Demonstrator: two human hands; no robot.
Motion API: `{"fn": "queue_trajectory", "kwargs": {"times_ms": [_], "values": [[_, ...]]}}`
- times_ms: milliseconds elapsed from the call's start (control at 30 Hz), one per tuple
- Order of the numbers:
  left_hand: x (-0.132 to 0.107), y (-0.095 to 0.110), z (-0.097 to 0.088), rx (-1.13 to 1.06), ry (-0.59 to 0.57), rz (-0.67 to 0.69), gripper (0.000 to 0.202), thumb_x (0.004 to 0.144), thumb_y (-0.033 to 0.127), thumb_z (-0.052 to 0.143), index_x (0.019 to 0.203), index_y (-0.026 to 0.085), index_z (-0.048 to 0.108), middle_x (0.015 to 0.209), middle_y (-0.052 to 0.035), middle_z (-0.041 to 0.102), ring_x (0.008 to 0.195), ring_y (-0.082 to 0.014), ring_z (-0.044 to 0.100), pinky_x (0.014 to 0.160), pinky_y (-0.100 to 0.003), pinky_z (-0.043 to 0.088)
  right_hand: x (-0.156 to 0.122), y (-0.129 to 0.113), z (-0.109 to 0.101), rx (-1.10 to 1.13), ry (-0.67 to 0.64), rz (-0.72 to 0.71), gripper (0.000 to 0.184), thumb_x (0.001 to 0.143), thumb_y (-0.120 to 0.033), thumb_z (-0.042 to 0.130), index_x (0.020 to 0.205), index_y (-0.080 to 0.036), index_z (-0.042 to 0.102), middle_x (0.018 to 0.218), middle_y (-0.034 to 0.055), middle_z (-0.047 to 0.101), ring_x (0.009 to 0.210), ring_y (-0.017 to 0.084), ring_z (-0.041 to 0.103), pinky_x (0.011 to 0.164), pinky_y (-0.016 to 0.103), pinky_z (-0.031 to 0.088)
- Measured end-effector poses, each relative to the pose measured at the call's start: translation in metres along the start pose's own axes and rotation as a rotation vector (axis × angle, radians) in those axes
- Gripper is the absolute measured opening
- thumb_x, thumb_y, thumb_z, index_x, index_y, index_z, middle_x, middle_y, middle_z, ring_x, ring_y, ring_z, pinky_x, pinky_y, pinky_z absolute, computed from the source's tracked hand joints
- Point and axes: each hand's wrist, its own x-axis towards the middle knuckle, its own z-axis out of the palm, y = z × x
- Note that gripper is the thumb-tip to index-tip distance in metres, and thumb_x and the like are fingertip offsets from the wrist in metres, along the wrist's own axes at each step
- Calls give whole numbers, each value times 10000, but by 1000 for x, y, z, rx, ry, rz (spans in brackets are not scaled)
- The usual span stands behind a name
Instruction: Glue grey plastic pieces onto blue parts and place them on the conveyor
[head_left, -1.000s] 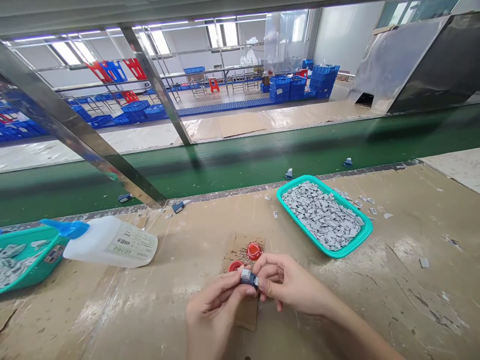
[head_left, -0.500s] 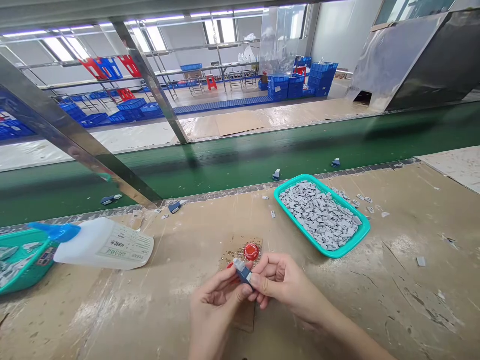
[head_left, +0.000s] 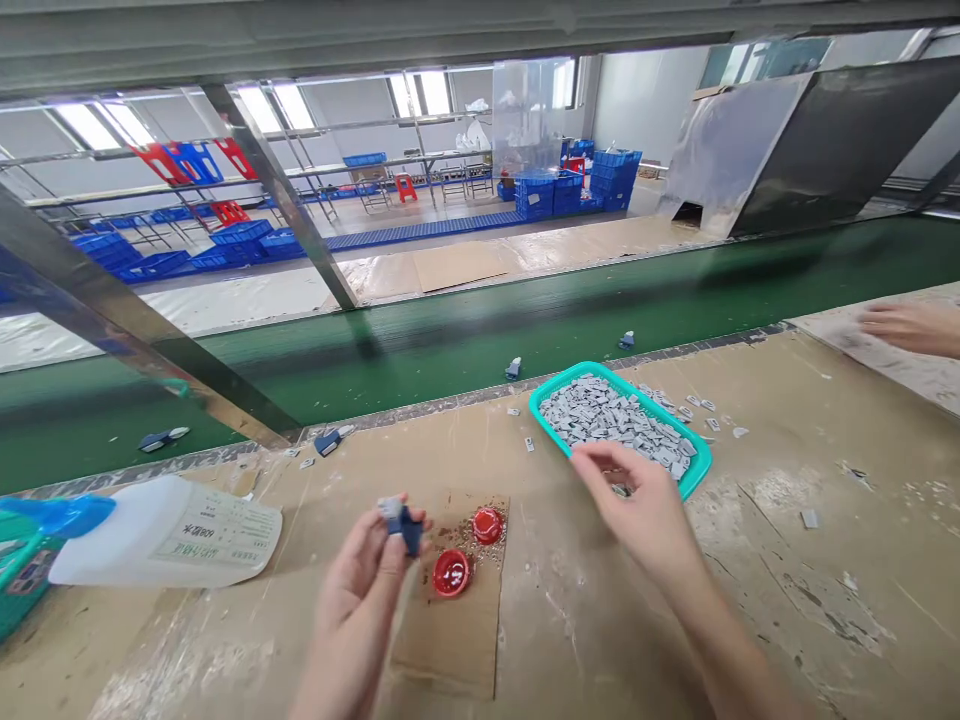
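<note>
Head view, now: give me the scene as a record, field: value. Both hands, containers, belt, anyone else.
Left hand: holds a blue-and-gray part in its fingers
Right hand: at the near edge of the teal basket; grip unclear
Basket contents: many gray pieces
Cardboard: two red containers on it
Bottle: lying on its side, left
Green belt: three blue-and-gray parts
Other person: a blurred hand, far right

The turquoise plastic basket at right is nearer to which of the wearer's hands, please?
Right: the right hand is by the near edge of the basket; the left hand, farther left, holds a navy and grey piece.
</note>
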Motion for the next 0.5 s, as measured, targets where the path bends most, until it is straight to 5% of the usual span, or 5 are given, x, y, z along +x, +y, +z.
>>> {"fn": "queue_trajectory", "kwargs": {"times_ms": [67, 133, 300, 400, 500], "values": [[22, 3, -17, 97, 8, 113, 404, 724, 323, 697, 1103, 233, 589, 1017, -40, 675, 956, -172, 615, 827, -200, 478, 13, 18, -17, -291, 191, -54, 221, 863, -358, 514, 977, -233, 657, 990, 60, 670, 886, 260, 572, 757, 380, 436], [44, 7, -30, 179, 15, 199, 385, 711, 333, 703, 1069, 230, 603, 964, -32, 676, 899, -159, 625, 835, -192, 463, 24, 35, -26, -515, 238, -97, 226, 855, -323, 521, 995, -217, 663, 996, 70, 668, 938, 291, 525, 794, 409, 402], [94, 5, -50, 617, 23, 395, 345, 763, 317, 595, 1091, 211, 580, 918, -56, 671, 863, -205, 631, 852, -299, 452, 40, 45, -15, -741, 71, -68, 196, 841, -285, 569, 981, -229, 694, 892, 78, 668, 939, 290, 474, 786, 373, 370], [118, -6, -57, 1003, 16, 566, 345, 841, 289, 436, 1165, 206, 523, 1006, -91, 666, 886, -253, 635, 817, -408, 464, 44, 37, -4, -814, 45, -10, 159, 826, -302, 606, 935, -245, 706, 875, 84, 653, 937, 304, 452, 750, 359, 354], [135, -15, -58, 1137, -72, 698, 342, 859, 286, 401, 1157, 180, 530, 1104, -123, 641, 980, -271, 603, 840, -431, 456, 46, 35, 1, -825, 42, -2, 110, 819, -291, 619, 867, -241, 705, 818, 92, 641, 907, 314, 443, 734, 368, 333]]}}
